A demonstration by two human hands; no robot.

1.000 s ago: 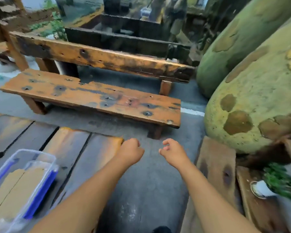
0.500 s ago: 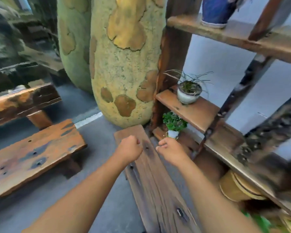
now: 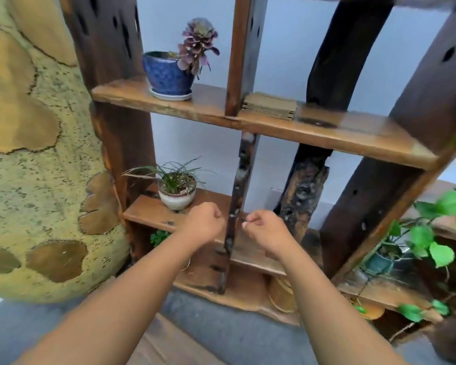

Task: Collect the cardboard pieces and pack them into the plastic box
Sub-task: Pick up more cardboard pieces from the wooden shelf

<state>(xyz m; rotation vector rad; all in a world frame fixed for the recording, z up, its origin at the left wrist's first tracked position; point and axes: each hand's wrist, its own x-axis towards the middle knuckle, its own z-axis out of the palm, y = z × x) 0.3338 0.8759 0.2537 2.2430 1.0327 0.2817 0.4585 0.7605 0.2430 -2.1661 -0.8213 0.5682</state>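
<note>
Both hands empty: left hand (image 3: 204,222) and right hand (image 3: 267,233) are curled into loose fists, holding nothing, hovering in front of the lower shelf (image 3: 148,209) on either side of a thin dark post (image 3: 238,191). Cardboard stack (image 3: 269,106) sits on the upper shelf (image 3: 327,130), well above and slightly right of the hands, just right of the middle upright (image 3: 241,54) and well clear of the blue pot (image 3: 167,73) further left. Looks like several flat corrugated pieces, edges roughly aligned. Should be light and stiff, not fragile, but loose sheets will likely fan or slide if pinched by one corner. Best bet: thumb on top, fingers under the near edge, clamp the whole stack; second hand can steady the far side. Plastic box not in view. White pot (image 3: 177,193) sits near the left hand, so reach up past it.
</note>
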